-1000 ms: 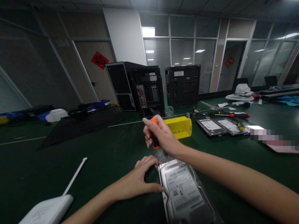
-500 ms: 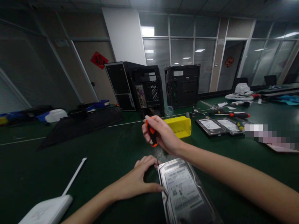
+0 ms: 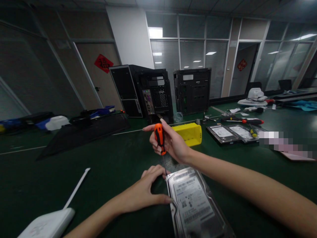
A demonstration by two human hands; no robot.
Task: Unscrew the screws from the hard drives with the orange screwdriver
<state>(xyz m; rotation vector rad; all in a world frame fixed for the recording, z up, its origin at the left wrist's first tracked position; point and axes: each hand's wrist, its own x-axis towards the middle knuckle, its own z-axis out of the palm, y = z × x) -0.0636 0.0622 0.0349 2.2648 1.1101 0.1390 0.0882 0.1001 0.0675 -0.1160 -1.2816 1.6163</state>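
A silver hard drive [image 3: 192,201] with a white label lies in front of me, label up. My left hand [image 3: 151,188] steadies it: the thumb presses the left edge and the fingers curl by the far left corner. Above that corner, my right hand [image 3: 168,140] holds a screwdriver [image 3: 159,138] with an orange and black handle. Its thin shaft points down, and the tip meets the drive at the corner, close to my left fingertips. My right index finger is stretched out to the left, while the other fingers stay around the handle.
Behind my right hand stands a yellow bin [image 3: 189,134]. Two more hard drives [image 3: 221,134] lie to the right, near a red and black screwdriver [image 3: 252,121]. Computer cases [image 3: 153,96] stand at the back. A white device with an antenna [image 3: 49,221] sits at lower left.
My right fingers have shifted on the screwdriver: the index finger now extends left and the handle shows more of its orange side, turned. The left hand and hard drive hold their places.
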